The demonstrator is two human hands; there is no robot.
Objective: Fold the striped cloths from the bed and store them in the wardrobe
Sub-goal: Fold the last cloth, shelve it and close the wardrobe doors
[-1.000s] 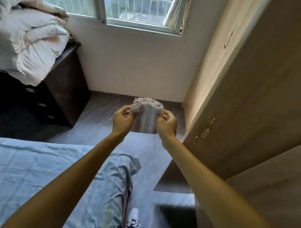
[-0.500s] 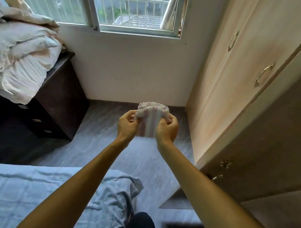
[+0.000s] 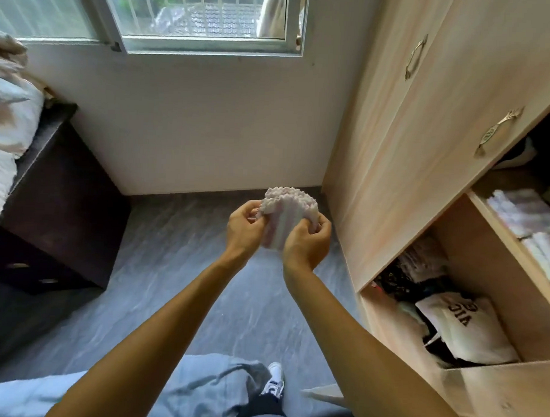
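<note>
Two hands, our left hand (image 3: 246, 230) and right hand (image 3: 306, 245), pinch the folded striped cloth (image 3: 284, 215) above the floor (image 3: 172, 267). We now face the wardrobe (image 3: 425, 151), whose open shelves (image 3: 512, 244) have come into view.

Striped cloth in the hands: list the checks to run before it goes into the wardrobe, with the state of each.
1. Grip: left hand and right hand both pinch the striped cloth: ok.
2. Fold: the cloth is a compact bundle with its ruffled edge on top: ok. Whether its edges line up: cannot tell.
3. Wardrobe open: compartments exposed on the right: ok.
4. Room on the shelf beside the folded cloths: cannot tell, the frame cuts it off.
5. Lower compartment as a spot: crowded with a white bag and clothes: not ok.
6. Way from hands to shelf: nothing seen in between: ok.
</note>
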